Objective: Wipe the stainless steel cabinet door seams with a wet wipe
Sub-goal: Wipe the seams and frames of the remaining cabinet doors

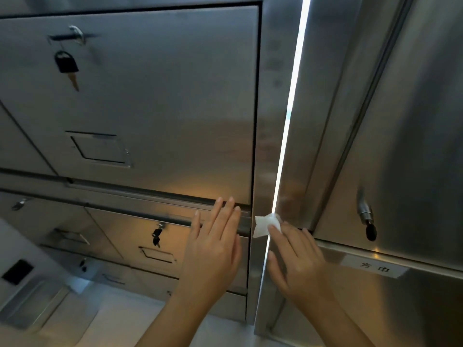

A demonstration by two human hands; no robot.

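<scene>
Fingers (284,237) of the right hand (297,269) lie nearly straight, pressing the wipe (264,225) onto the bright seam (288,136) under their tips; it seems pressed, not pinched. The left hand (215,249) rests flat beside them, holding nothing. Thin, soft and damp, the wipe will likely bunch; best pinned mid-fold. Below the right fingers, a label (374,269) reads 方巾.

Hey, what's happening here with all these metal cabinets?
A person is cleaning stainless steel cabinets by hand. The right hand presses a white wet wipe against the bright vertical seam between two cabinet units. The left hand lies flat, fingers straight, on a drawer front just left of that seam, holding nothing. A black padlock with a key in it hangs on the upper door.
</scene>
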